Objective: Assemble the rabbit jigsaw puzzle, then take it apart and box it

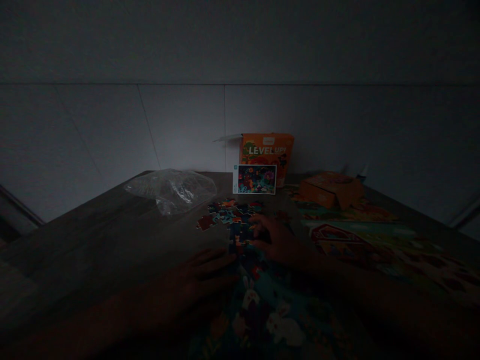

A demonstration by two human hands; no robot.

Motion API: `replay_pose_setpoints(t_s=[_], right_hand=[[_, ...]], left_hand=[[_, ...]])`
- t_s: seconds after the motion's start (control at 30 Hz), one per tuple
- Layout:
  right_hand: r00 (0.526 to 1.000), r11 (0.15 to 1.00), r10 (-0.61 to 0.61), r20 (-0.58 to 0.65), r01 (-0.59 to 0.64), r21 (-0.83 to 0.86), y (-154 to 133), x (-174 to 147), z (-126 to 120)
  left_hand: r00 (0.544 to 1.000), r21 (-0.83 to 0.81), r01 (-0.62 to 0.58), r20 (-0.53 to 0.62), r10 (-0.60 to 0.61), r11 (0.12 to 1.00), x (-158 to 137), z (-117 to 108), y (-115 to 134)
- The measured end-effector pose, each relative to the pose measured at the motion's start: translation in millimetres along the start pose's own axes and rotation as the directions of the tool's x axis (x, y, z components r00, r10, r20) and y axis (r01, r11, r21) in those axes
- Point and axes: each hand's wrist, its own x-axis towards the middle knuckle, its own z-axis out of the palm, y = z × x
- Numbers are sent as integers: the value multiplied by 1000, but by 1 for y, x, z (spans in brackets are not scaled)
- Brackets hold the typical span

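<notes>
The jigsaw [258,312] stretches away from me down the middle of the table [157,245], its near part, with the white rabbits, lying closest to me between my forearms, and its narrow far strip running up between my fingers. Beyond my fingertips, joined to or lying against that strip, a cluster of puzzle pieces [227,214] spreads toward the left, a reddish one at its outer end.

My right hand [279,242] comes in from the right, forearm slanting across the table, wrist low, the hand turned so its thumb side faces left over the strip's right edge. Its fingers are bent, index and thumb curled toward each other with a narrow dark gap between them – it is too dark for me to tell whether a piece sits in that pinch. My left hand [202,270] reaches in from the left, palm down and low, fingers stretched out and slightly spread, their tips at the strip's left edge; I see nothing gripped in it.

Past the pieces, a picture card [257,180] leans upright before an orange box [268,142], with a clear plastic bag [176,189] to the left and another orange box [330,190] to the right – beside it, a second colourful picture [348,235]
</notes>
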Motion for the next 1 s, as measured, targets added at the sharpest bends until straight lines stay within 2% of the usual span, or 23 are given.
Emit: replay_pose_setpoints(t_s=[0.17,0.43,0.57,0.73,0.9,1.0], right_hand=[[994,991,-85,-68,78,-105,3,-4,3],[991,971,-137,-1,134,-196,10,-4,7],[992,977,-126,28,129,-173,7,-4,4],[996,993,-83,-40,79,-84,1,-2,-2],[985,986,-159,-71,156,-51,-4,-3,-2],[967,984,-171,-189,158,-79,-8,-4,-2]], left_hand=[[999,-30,51,-6,-52,998,0,4,-4],[995,-22,94,35,-93,995,-1,7,-4],[989,-27,143,-19,-144,989,-1,7,-3],[981,7,184,-55,-184,983,-1,11,-7],[982,1,169,-82,-168,986,-2,12,-7],[982,8,180,-58,-179,984,-1,12,-8]])
